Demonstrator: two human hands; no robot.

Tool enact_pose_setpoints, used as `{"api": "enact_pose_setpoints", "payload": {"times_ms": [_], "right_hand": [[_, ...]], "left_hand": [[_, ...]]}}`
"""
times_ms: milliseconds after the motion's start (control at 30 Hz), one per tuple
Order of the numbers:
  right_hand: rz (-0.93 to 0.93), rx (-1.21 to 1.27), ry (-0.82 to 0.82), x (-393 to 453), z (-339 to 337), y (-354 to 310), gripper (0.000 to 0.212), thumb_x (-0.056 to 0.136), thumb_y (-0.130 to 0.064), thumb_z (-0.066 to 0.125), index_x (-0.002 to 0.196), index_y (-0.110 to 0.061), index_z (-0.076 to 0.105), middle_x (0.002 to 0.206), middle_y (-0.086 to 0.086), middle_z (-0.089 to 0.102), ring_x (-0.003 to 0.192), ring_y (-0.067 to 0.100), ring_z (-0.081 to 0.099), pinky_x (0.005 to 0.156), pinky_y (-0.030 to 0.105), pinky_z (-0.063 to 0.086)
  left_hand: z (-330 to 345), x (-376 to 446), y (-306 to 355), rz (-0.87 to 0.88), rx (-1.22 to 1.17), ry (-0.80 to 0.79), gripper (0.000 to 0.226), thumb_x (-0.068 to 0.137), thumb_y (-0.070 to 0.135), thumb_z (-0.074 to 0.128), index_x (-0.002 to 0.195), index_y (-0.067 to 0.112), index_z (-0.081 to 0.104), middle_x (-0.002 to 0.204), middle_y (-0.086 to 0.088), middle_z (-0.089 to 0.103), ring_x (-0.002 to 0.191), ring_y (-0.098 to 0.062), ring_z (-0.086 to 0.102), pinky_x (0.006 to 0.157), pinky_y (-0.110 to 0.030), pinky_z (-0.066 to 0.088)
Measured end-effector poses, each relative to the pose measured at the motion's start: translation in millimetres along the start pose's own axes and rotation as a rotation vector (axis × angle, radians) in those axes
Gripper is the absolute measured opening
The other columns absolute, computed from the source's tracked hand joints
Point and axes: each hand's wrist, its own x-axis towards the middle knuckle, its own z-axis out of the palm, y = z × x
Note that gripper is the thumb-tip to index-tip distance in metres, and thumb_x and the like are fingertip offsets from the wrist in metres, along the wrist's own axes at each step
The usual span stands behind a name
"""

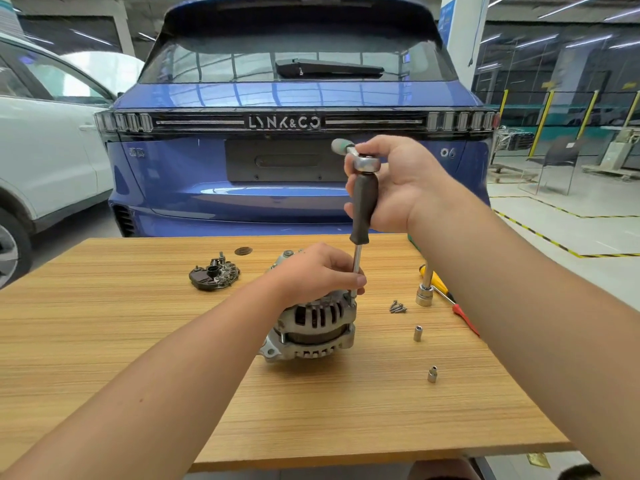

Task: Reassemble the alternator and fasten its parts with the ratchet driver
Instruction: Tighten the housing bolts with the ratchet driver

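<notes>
At centre frame the left hand (322,271) curls over the alternator (313,327) on the table (138,323), fingers steadying the driver (363,209). The right hand (398,181), upper right, grips its handle. Best keep the shaft upright. The bolt itself is hidden.

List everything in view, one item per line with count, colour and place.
table: one, light wood, foreground
alternator: one, silver, table centre
rectifier plate: one, black, left of alternator
screws: small pile, silver, right of alternator
loose sockets: two, silver, right front
socket on extension: one, silver, right
screwdrivers: yellow and red handles, right edge
ratchet driver: one, black handle, upright on alternator
cars: blue behind table, white at left
left hand: on alternator, steadying shaft
right hand: grips driver handle
</notes>
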Motion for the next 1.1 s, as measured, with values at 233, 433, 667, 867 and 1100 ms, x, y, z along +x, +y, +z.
{"api": "enact_pose_setpoints", "payload": {"times_ms": [233, 433, 667, 867, 1100], "right_hand": [[-0.091, 0.225, 0.028, -8.1, -3.2, 16.1, 0.011, 0.089, -0.014, 0.065, 0.084, -0.016, 0.055, 0.066, -0.002, 0.056, 0.061, 0.015, 0.05, 0.075, 0.032, 0.04], [-0.664, -0.151, 0.103, -3.6, -14.1, 42.1, 0.014, 0.096, -0.01, 0.065, 0.098, -0.022, 0.071, 0.095, -0.002, 0.066, 0.091, 0.013, 0.061, 0.078, 0.029, 0.048], [-1.193, -1.085, 0.071, 0.2, -25.6, 45.4, 0.029, 0.096, 0.0, 0.053, 0.123, -0.003, 0.064, 0.119, 0.001, 0.055, 0.109, 0.01, 0.054, 0.097, 0.028, 0.046], [-0.982, -1.346, -0.077, -5.1, -28.9, 24.6, 0.062, 0.095, -0.047, 0.026, 0.148, -0.024, 0.048, 0.123, -0.007, 0.046, 0.109, 0.013, 0.051, 0.094, 0.048, 0.047], [-1.01, -1.685, 0.025, -1.3, -14.4, -4.6, 0.038, 0.099, -0.048, 0.043, 0.107, -0.026, 0.074, 0.084, -0.004, 0.059, 0.085, 0.015, 0.051, 0.074, 0.038, 0.047]], "left_hand": [[0.0, -0.8, 0.6, -0.022, -0.059, 0.003, 0.01, 0.096, 0.034, 0.07, 0.091, 0.031, 0.079, 0.09, 0.014, 0.077, 0.065, 0.007, 0.061, 0.073, -0.031, 0.051], [0.1, -1.9, 5.3, -0.047, 0.005, 0.004, 0.014, 0.096, 0.04, 0.069, 0.09, 0.033, 0.079, 0.084, 0.009, 0.074, 0.068, -0.005, 0.063, 0.075, -0.034, 0.053], [2.7, -2.7, 4.0, -0.06, -0.035, 0.006, 0.012, 0.095, 0.034, 0.072, 0.086, 0.032, 0.078, 0.066, 0.02, 0.069, 0.058, 0.004, 0.058, 0.065, -0.024, 0.046], [3.4, -3.4, 4.7, -0.078, -0.026, 0.028, 0.011, 0.094, 0.042, 0.07, 0.087, 0.038, 0.078, 0.09, 0.009, 0.077, 0.085, -0.02, 0.071, 0.087, -0.042, 0.058], [5.5, -1.1, 2.5, -0.062, -0.04, 0.032, 0.02, 0.094, 0.052, 0.068, 0.086, 0.036, 0.078, 0.075, 0.001, 0.071, 0.063, -0.011, 0.055, 0.062, -0.03, 0.045]]}}
